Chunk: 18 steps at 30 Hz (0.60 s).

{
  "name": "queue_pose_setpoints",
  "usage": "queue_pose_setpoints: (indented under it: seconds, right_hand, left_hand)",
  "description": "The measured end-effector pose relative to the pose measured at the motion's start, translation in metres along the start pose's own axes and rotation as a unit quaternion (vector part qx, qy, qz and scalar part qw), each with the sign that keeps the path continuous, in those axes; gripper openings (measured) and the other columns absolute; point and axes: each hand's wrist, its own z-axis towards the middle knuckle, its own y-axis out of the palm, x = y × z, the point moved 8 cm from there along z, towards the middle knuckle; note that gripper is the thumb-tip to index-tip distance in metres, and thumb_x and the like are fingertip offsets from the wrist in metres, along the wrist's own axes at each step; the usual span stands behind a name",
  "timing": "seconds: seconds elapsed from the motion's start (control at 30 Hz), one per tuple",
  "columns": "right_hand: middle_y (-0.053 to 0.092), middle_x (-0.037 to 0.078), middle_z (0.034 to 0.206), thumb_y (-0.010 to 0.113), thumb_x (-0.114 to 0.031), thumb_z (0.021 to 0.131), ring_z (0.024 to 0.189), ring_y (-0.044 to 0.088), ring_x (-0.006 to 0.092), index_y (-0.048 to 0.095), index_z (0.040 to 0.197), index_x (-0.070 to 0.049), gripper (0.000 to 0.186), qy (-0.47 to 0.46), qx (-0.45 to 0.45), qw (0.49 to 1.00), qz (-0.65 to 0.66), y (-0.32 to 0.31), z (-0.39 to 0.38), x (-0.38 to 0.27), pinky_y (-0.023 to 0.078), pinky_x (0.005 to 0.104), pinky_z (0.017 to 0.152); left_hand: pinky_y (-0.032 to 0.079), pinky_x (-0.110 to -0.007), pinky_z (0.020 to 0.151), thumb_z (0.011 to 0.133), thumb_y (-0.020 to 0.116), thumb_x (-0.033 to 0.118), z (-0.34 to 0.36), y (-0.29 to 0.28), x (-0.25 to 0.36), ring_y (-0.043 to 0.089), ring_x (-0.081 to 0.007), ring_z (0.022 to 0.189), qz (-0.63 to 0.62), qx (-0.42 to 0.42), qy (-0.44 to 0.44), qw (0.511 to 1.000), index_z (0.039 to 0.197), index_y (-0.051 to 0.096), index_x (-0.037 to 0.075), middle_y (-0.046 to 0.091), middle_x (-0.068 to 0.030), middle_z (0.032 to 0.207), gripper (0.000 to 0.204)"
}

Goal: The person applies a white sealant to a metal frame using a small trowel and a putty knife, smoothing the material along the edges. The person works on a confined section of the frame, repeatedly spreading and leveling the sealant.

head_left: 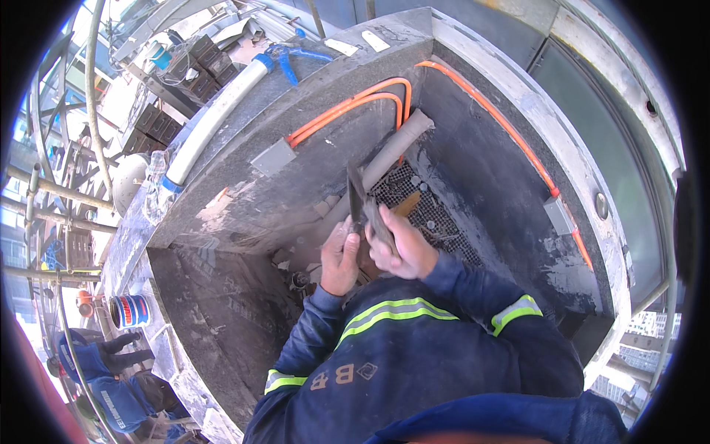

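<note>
Both of my hands meet near the middle of the head view, above the inside of a dark grey walled pit. My left hand (pixel 340 257) is closed around the lower end of a dark, flat, blade-like piece (pixel 356 194) that points away from me. Close beside it, my right hand (pixel 405 243) grips a worn grey tool (pixel 376 214), blurred and partly hidden by the fingers; its kind is unclear. The two pieces touch or overlap. A yellow-brown handle-like piece (pixel 407 203) shows just beyond my right hand; whether it belongs to the held tool cannot be seen.
A grey pipe (pixel 399 150) slants over black mesh (pixel 452 235). Orange conduits (pixel 355 101) run to a grey box (pixel 274 157); another box (pixel 560 215) hangs right. A caulking gun (pixel 218 122) lies on the left ledge, a tin (pixel 129 311) nearby. People (pixel 118 396) work lower left.
</note>
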Motion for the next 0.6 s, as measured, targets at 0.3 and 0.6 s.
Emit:
queue_pose_setpoints:
  seconds: [0.3, 0.6]
  right_hand:
    - [0.046, -0.005, 0.053, 0.044, -0.062, 0.105, 0.038, 0.037, 0.008, 0.059, 0.096, -0.007, 0.058, 0.008, 0.001, 1.0, 0.03, -0.007, 0.017, 0.001, 0.031, 0.0259, 0.042]
    - [0.069, 0.01, 0.095, 0.056, -0.013, 0.103, 0.07, 0.063, 0.014, 0.06, 0.129, 0.007, 0.032, -0.342, 0.125, 0.822, -0.438, 0.002, -0.013, -0.098, 0.048, 0.0257, 0.064]
  left_hand:
    - [0.044, -0.024, 0.055, 0.11, 0.054, 0.032, -0.008, -0.002, 0.008, 0.053, -0.0075, 0.061, -0.018, 0.032, 0.001, 0.999, 0.144, 0.055, -0.004, 0.059, -0.0002, 0.083, 0.05]
    - [0.049, -0.033, 0.073, 0.109, 0.049, 0.029, 0.002, -0.032, 0.019, 0.06, -0.0215, 0.077, 0.246, 0.077, 0.058, 0.965, 0.145, 0.052, -0.007, 0.059, -0.0123, 0.093, 0.05]
